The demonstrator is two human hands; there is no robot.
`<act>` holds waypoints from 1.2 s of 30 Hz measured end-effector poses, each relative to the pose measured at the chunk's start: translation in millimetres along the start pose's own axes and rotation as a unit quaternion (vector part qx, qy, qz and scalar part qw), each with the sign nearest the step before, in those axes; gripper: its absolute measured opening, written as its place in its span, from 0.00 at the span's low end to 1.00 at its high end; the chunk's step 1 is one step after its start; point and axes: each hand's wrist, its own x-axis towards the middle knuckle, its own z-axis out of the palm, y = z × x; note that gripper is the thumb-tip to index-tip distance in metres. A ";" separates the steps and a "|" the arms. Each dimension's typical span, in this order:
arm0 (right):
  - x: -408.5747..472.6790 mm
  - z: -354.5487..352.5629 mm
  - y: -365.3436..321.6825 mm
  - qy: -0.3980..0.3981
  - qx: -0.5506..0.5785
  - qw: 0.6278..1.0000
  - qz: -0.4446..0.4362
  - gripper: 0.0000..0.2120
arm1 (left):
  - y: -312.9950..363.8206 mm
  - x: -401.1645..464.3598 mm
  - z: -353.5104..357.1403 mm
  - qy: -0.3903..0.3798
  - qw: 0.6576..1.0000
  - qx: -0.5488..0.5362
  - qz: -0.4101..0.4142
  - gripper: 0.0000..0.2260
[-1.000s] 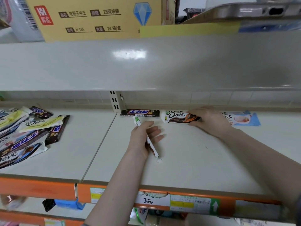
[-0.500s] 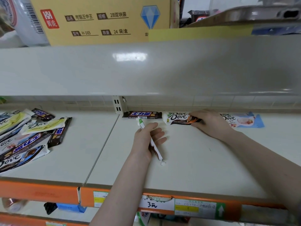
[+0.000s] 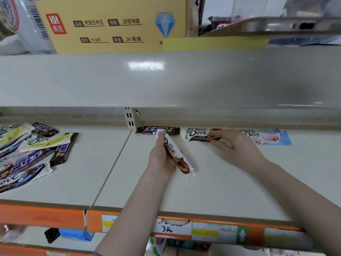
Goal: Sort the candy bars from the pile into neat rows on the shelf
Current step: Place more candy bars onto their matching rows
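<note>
While the right hand (image 3: 238, 146) pinches the end of a white Dove bar (image 3: 198, 134) against the shelf (image 3: 221, 185) back, squaring the row, the left hand (image 3: 162, 156) grips a matching Dove bar (image 3: 176, 154), probably for that stack; the pile (image 3: 27, 152) lies well left.

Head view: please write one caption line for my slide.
Left hand holds a Dove bar while right hand aligns another Dove bar in the back row of the shelf.
</note>
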 end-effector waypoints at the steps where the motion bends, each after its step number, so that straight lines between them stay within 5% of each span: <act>1: -5.7 -1.6 -4.3 -0.014 0.031 0.999 0.018 0.11 | -1.3 -2.5 2.9 -0.016 1.000 -0.020 0.011 0.11; 11: -34.6 -7.4 -25.2 -0.057 0.293 0.948 0.114 0.09 | -19.6 -17.8 20.0 -0.100 0.990 -0.103 -0.009 0.10; 16: -38.0 -16.5 -14.1 -0.028 0.287 0.952 0.104 0.10 | -19.9 -20.5 5.7 -0.070 0.988 0.110 0.078 0.03; 19: -37.3 -22.0 -3.3 -0.012 0.255 0.961 0.106 0.11 | -14.4 -21.9 -3.2 -0.075 0.962 0.229 0.128 0.08; 25: -37.5 -21.1 0.9 -0.071 0.071 0.995 0.005 0.21 | -15.5 -20.4 -5.8 -0.084 0.968 0.222 0.081 0.09; 29: -34.5 -21.1 5.3 -0.027 -0.062 0.993 -0.101 0.20 | -14.3 -20.5 -5.9 -0.105 0.959 0.251 0.076 0.12; 31: -29.9 -20.7 9.2 -0.007 -0.099 0.985 -0.139 0.18 | -11.8 -18.4 -5.1 -0.113 0.920 0.350 0.136 0.15; 32: -26.5 -20.6 11.7 -0.002 -0.109 0.984 -0.144 0.17 | -9.5 -15.7 -4.5 -0.106 0.873 0.439 0.185 0.16; 36: -11.6 -18.9 21.1 0.016 -0.144 0.978 -0.149 0.16 | 0.1 0.8 2.1 -0.092 0.625 0.708 0.316 0.21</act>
